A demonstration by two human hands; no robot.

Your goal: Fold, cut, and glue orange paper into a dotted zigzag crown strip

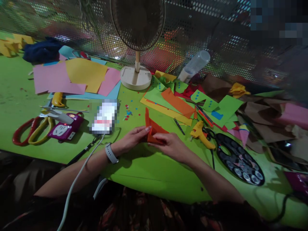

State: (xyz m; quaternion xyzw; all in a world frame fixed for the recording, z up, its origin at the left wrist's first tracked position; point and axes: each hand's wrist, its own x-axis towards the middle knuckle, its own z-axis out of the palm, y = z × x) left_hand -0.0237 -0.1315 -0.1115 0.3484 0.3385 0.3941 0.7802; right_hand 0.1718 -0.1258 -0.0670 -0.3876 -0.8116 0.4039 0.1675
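Observation:
Between my two hands, above the near part of the green table, is a folded piece of orange paper (156, 126). One narrow flap of it stands upright at its left end. My left hand (136, 138) pinches the left edge, thumb on top. From the right, my right hand (172, 144) grips the paper's lower side, its thumb laid inside the fold. The fingertips underneath are partly hidden. A pair of black tweezers (179, 126) and a yellow glue gun (202, 134) lie to the right of the paper. Small coloured paper bits (129, 113) are scattered beyond my left hand.
A white fan (136, 77) stands at the back. Left are a lit phone (105, 116) with a white cable (79, 178), a purple power strip (66, 126) and red-and-yellow-handled scissors (24, 131). Right are a black palette (240, 158), coloured sheets (178, 102) and a clear bottle (196, 64).

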